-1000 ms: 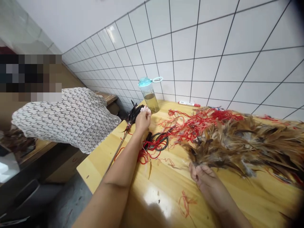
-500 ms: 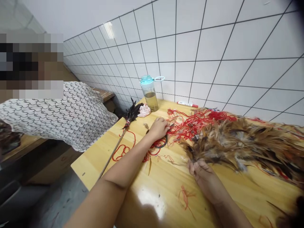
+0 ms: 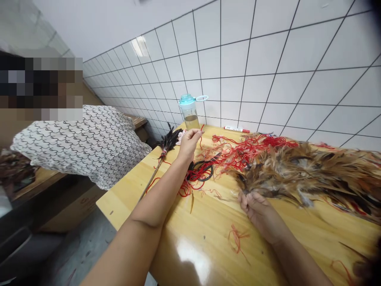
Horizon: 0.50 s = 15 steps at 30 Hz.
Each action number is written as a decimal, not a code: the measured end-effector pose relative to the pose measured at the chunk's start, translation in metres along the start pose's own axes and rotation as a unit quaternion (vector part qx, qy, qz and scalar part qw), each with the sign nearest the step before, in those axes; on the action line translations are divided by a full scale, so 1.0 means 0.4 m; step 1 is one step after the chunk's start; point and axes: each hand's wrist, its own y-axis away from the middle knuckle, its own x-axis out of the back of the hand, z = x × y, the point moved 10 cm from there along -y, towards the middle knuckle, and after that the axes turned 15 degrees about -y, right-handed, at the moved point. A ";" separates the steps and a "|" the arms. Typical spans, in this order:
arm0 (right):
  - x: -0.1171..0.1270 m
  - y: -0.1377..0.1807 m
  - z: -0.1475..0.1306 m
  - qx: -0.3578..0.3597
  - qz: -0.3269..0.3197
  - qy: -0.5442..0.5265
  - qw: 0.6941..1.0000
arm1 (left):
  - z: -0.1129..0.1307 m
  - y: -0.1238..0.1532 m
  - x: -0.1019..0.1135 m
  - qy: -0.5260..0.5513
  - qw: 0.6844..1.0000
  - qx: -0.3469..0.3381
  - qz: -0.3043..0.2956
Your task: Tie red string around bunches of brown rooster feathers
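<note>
Raised above the table, my left hand [image 3: 189, 145] is closed in a pinch on a piece of red string [image 3: 201, 142]. My right hand [image 3: 254, 206] has its fingers closed at the near left end of a brown feather bundle [image 3: 285, 174]; the exact grip is partly hidden. Below my left hand lie black-handled scissors [image 3: 212, 173] amid loops of red string. A tangled heap of red string [image 3: 242, 153] spreads behind the feathers. Left of my forearm, a stick [image 3: 151, 178] with black feathers [image 3: 169, 139] bound to its end lies on the table.
A lidded bottle [image 3: 191, 119] stands at the back by the tiled wall [image 3: 235, 59], with a red-and-white marker [image 3: 236, 129] to its right. Orange string scraps [image 3: 236, 237] lie on the table [image 3: 166, 250]. A person in a patterned top [image 3: 86, 147] is at the left.
My left hand has risen away from the scissors and string, up and to the left, with red string now in its fingers. The scissors show more fully. My right hand has stayed at the feathers.
</note>
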 end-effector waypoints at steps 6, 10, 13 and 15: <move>-0.008 0.000 -0.009 0.012 -0.021 0.013 1.000 | 0.097 0.048 -0.052 0.119 0.988 0.003 -0.097; -0.011 -0.003 -0.027 0.046 -0.025 0.009 0.999 | 0.147 0.141 -0.153 -0.046 0.963 -0.050 -0.260; -0.003 -0.003 -0.057 0.103 -0.003 0.037 0.994 | 0.160 0.211 -0.214 -0.196 0.916 -0.133 -0.323; 0.013 0.000 -0.086 0.157 0.028 0.061 0.985 | 0.159 0.252 -0.251 -0.256 0.882 -0.174 -0.356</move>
